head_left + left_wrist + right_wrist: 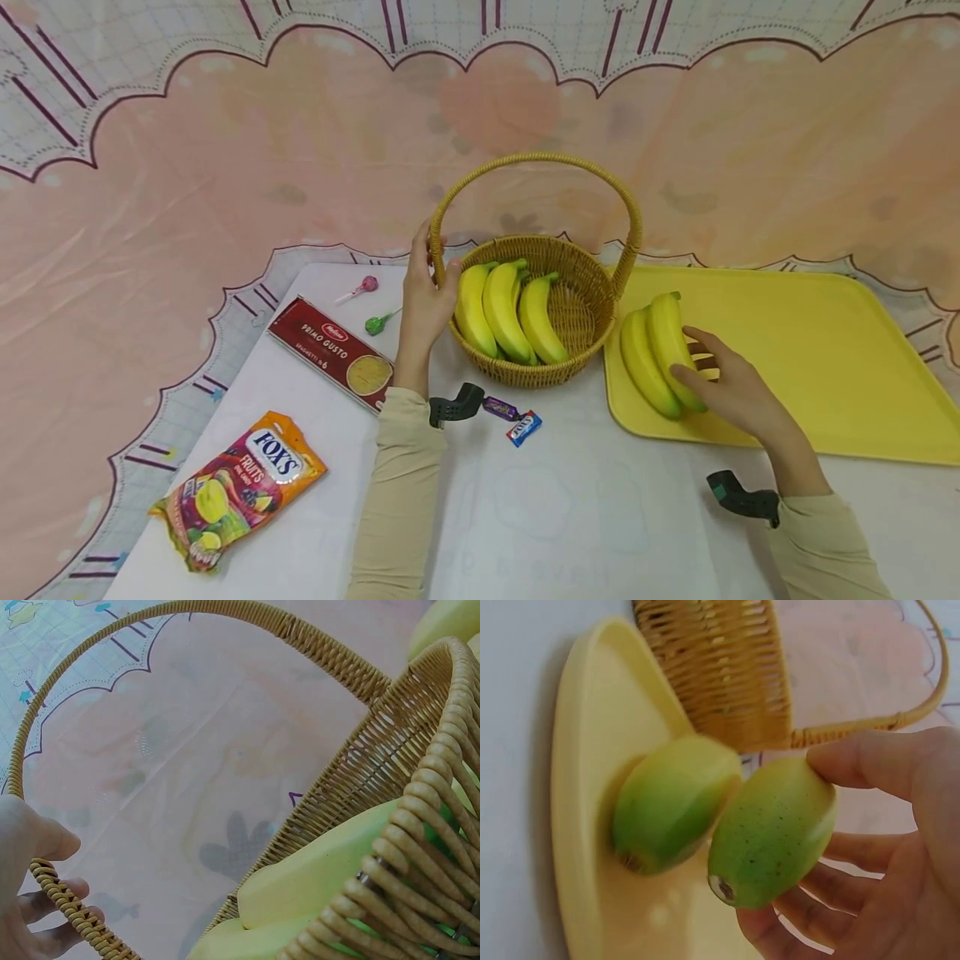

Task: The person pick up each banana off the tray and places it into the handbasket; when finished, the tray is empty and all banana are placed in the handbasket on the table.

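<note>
A wicker basket (536,375) with a tall hooped handle holds several yellow bananas (504,312), bunched on its left side. My left hand (429,304) grips the lower left part of the handle; in the left wrist view the thumb and fingers curl round the wicker handle (67,911). On the left end of a yellow tray (810,358) lie two bananas side by side. Thumb and fingers of my right hand (731,383) hold the right-hand banana (670,350). The right wrist view shows the other banana (671,802) against the tray, outside the grip.
Left of the basket lie a red spaghetti pack (330,350), a pink lollipop (367,284) and a green lollipop (376,324). A Fox's candy bag (240,492) sits nearer the front. Two small wrapped candies, one purple (500,408) and one blue (523,428), lie before the basket.
</note>
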